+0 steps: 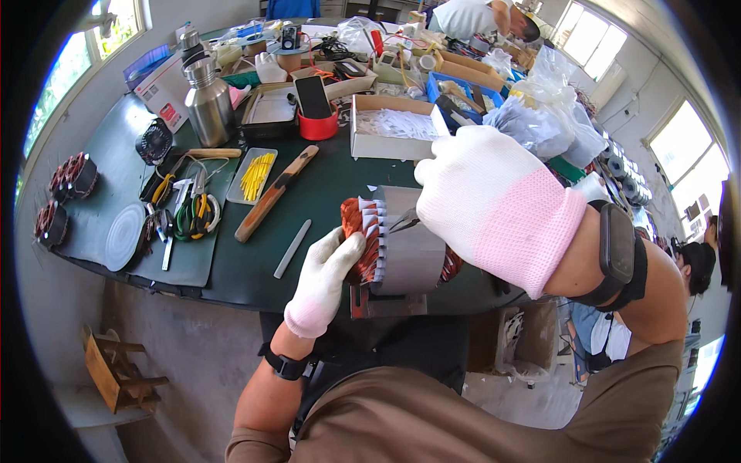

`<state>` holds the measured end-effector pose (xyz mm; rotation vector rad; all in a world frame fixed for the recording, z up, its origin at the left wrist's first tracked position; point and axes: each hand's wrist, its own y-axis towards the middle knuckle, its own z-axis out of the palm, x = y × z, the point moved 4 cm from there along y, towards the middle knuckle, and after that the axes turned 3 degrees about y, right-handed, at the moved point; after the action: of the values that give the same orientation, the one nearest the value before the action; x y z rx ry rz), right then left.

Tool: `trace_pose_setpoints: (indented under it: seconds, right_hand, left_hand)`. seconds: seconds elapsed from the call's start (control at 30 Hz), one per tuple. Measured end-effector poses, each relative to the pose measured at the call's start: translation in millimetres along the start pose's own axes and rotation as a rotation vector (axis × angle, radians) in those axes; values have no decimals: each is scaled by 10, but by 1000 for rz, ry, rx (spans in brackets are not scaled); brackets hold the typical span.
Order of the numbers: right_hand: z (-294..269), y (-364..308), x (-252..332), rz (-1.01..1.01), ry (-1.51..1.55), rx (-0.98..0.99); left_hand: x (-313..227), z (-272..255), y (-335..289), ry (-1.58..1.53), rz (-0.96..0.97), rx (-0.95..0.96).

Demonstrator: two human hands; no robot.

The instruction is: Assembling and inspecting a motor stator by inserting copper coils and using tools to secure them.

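Head view: 2 gloved hands work on a motor stator (409, 247) at the near edge of a dark green table (247, 262).
Stator: a grey metal cylinder lying on its side, copper windings (356, 231) and white paper strips showing at its left end.
Left hand (328, 274): white glove, fingers curled against the copper end of the stator, gripping it from the left.
Right hand (494, 208): white and pink glove, closed around a thin metal tool (403, 222) whose tip meets the stator's top by the paper strips.
Table, left: pliers and cutters (189, 212) on a mat, a clear tray of yellow pieces (256, 174), a wooden-handled tool (274, 194), a flat grey strip (293, 248).
Behind: a steel bottle (208, 100), a red cup (318, 123), a cardboard box of white slips (390, 125).
Far end: another person (482, 17) bends over the table.
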<state>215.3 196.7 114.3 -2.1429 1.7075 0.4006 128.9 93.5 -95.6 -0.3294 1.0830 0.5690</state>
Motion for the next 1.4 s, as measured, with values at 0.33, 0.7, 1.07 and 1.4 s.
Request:
trace_pose_setpoints:
  seconds: [0.33,0.7,1.07,1.4]
  right_hand:
    - [-12,288,133,-38,176,-60]
    - [39,438,165,-128,57,51]
    - [21,181,20,28,35,187]
    - [492,-683,-349,103,9,-53]
  left_hand:
    - [-19,40,-13,34,40,-19]
    - [-39,6,-22,73,25,-1]
    - [1,34,56,101,38,105]
    - [23,254,-14,123,139,-272]
